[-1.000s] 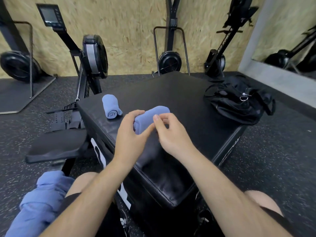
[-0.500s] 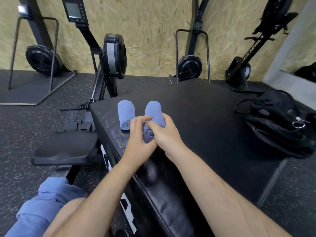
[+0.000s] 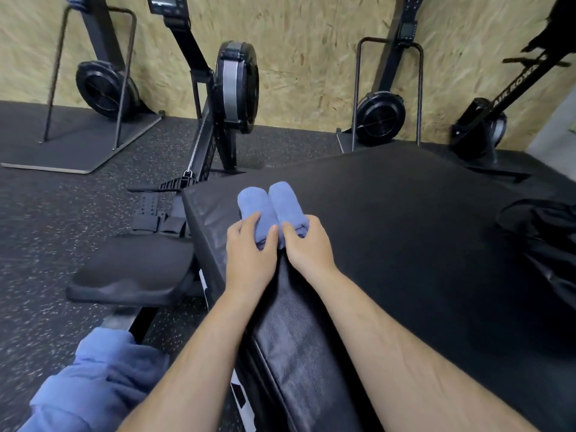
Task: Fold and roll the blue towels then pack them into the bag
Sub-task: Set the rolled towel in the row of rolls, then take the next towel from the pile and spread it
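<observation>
Two rolled blue towels lie side by side, touching, on the black padded box (image 3: 405,219) near its left edge. My left hand (image 3: 249,257) grips the near end of the left roll (image 3: 254,202). My right hand (image 3: 307,247) grips the near end of the right roll (image 3: 285,199). The black bag (image 3: 545,238) sits at the box's right side, partly cut off by the frame. A heap of unrolled blue towels (image 3: 93,378) lies on my lap at the lower left.
A rowing machine (image 3: 230,88) with its black seat (image 3: 134,272) stands left of the box. More rowers (image 3: 380,116) are stored upright along the chipboard wall. Speckled rubber floor surrounds the box.
Both hands carried the newly rolled towel left and set it down against the first roll. My left hand shifted onto the first roll. The view swung left, pushing the bag to the frame's edge.
</observation>
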